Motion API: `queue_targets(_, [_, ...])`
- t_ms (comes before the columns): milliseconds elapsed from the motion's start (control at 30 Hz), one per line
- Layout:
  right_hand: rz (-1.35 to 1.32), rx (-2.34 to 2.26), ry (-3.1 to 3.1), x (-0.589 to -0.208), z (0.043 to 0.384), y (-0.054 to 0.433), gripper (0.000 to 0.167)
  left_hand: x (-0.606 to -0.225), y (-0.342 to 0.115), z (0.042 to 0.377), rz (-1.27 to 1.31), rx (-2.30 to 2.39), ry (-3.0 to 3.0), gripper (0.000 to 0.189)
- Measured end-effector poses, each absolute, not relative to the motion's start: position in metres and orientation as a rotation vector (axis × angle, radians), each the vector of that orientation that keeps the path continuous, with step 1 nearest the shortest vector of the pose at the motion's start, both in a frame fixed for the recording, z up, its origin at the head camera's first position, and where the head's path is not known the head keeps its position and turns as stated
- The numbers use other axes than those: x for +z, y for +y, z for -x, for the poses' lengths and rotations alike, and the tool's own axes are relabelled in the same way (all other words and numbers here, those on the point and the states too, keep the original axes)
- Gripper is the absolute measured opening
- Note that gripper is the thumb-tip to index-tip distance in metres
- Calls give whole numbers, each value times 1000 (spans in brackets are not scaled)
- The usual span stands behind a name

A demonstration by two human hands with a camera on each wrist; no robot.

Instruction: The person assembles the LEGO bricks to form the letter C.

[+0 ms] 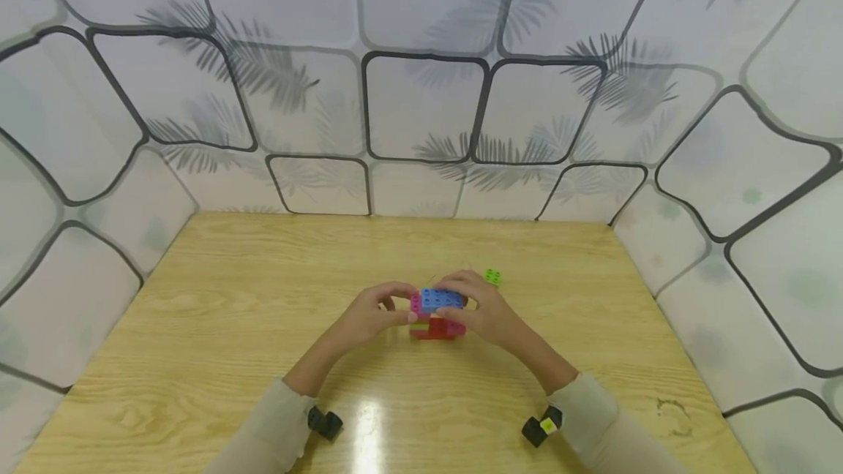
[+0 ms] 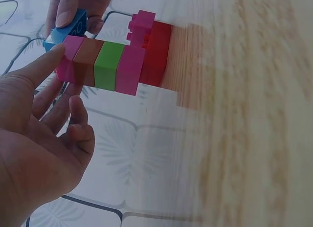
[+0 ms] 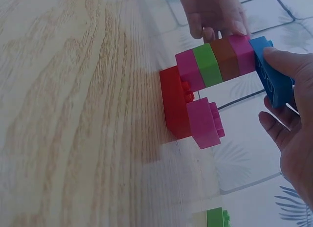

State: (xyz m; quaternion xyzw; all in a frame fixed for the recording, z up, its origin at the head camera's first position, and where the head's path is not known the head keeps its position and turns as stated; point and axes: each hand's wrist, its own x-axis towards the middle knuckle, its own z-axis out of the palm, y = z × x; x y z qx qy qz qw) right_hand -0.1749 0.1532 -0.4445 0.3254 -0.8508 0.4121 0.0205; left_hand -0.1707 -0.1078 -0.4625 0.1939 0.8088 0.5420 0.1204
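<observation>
A toy brick build stands on the table. Its red brick (image 3: pixel 173 104) forms the base, carrying a column of pink, green (image 3: pixel 207 65), brown (image 3: pixel 226 58) and pink bricks at one end. Another pink brick (image 3: pixel 204 123) sits at the base's other end. My left hand (image 1: pixel 372 315) pinches the column's top pink brick (image 2: pixel 70 56) between thumb and finger. From the right, my right hand (image 1: pixel 490 313) grips a blue brick (image 3: pixel 274 80) with its thumb on one side. That blue brick lies at the column's top and juts out over the lower pink brick.
A loose light green brick (image 1: pixel 492 277) lies on the wooden table (image 1: pixel 263 269) just beyond my right hand. Patterned white walls (image 1: pixel 421 108) enclose the table at the back and both sides.
</observation>
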Motion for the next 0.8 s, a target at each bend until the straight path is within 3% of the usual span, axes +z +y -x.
queue_targets(800, [-1020, 1430, -2575, -453, 176, 144, 34, -457, -101, 169, -559, 1635, 2444, 40])
